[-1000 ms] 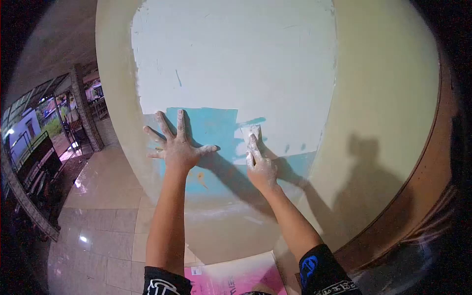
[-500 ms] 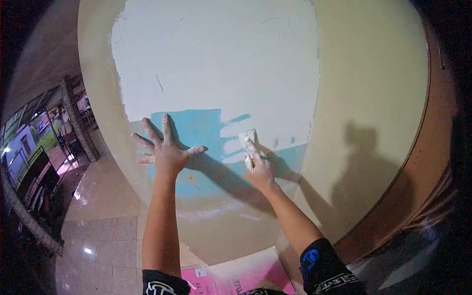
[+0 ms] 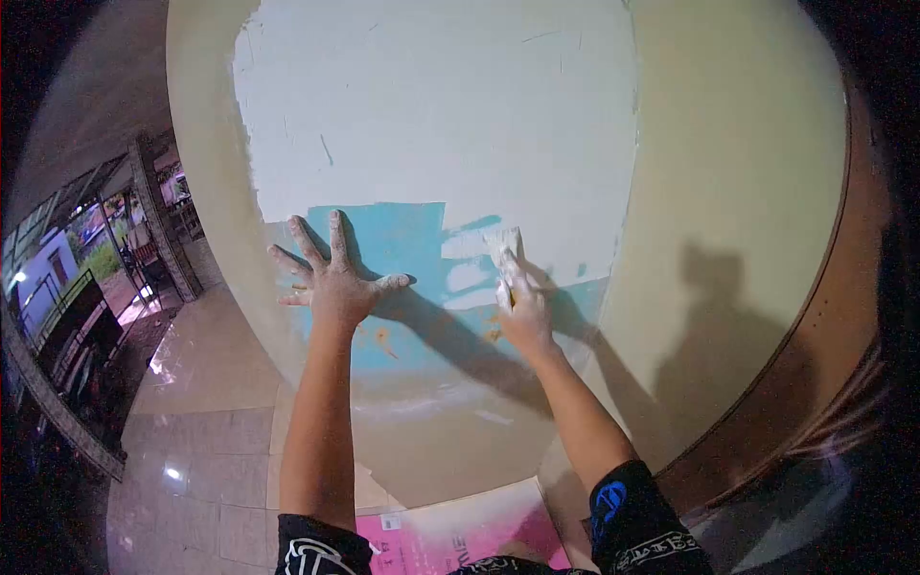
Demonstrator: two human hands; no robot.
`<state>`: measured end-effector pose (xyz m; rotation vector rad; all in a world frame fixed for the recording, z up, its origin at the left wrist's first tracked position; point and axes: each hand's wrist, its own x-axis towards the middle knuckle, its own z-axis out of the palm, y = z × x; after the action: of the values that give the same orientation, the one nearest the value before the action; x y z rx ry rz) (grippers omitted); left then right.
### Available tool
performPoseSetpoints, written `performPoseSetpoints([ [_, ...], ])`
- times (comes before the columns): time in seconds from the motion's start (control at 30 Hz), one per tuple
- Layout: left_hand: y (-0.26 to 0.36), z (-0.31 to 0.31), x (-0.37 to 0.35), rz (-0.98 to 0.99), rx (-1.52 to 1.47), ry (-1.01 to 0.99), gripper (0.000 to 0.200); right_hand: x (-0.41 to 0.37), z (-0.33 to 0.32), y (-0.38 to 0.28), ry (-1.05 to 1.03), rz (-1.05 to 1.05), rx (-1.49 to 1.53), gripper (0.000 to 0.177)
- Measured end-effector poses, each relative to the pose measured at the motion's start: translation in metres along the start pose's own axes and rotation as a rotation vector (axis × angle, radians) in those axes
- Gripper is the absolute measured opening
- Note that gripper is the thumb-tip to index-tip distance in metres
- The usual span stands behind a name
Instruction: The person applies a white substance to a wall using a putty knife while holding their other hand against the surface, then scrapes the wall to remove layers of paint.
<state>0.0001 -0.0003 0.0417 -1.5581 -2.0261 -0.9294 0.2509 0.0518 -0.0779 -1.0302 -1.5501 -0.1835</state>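
My left hand (image 3: 337, 287), dusted with white, lies against the wall with its fingers spread. Beneath and beside it shows a turquoise patch (image 3: 402, 244) on the wall. To the right, my right hand (image 3: 528, 311) grips a putty knife (image 3: 500, 240) with a whitened blade, held against the wall. Most of its handle is hidden in my fingers; a yellowish bit shows. White putty (image 3: 431, 105) covers the wall above, with a few thin turquoise scratches. Around the blade, white smears and turquoise streaks alternate.
A pink and white box or board (image 3: 441, 537) lies on the floor below me. Shiny tiles (image 3: 201, 470) stretch to the left, toward a pillar (image 3: 163, 220) and a dark railing (image 3: 72, 316). A brown panel (image 3: 815, 355) borders the wall at right.
The putty knife and my right hand have moved slightly up and right along the wall. My left hand stays in place. The whole view has shifted a little.
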Motion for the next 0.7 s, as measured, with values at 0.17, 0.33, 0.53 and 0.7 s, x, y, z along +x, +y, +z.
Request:
performPoseSetpoints([
  [0.17,0.001,-0.002,0.001,-0.012,-0.008,-0.008,0.144,-0.014,0.001,0.018,-0.083,0.076,0.01,0.057],
  [0.33,-0.006,0.011,0.002,0.035,-0.027,0.037,0.146,0.001,-0.007,0.006,-0.034,0.092,-0.047,0.048],
  [0.53,-0.004,0.005,0.0,-0.009,-0.014,-0.006,0.145,-0.002,-0.004,0.019,0.07,-0.029,0.005,0.045],
  [0.7,-0.006,0.009,0.002,0.033,-0.038,0.03,0.145,-0.012,-0.006,0.025,-0.026,0.132,-0.04,0.045],
])
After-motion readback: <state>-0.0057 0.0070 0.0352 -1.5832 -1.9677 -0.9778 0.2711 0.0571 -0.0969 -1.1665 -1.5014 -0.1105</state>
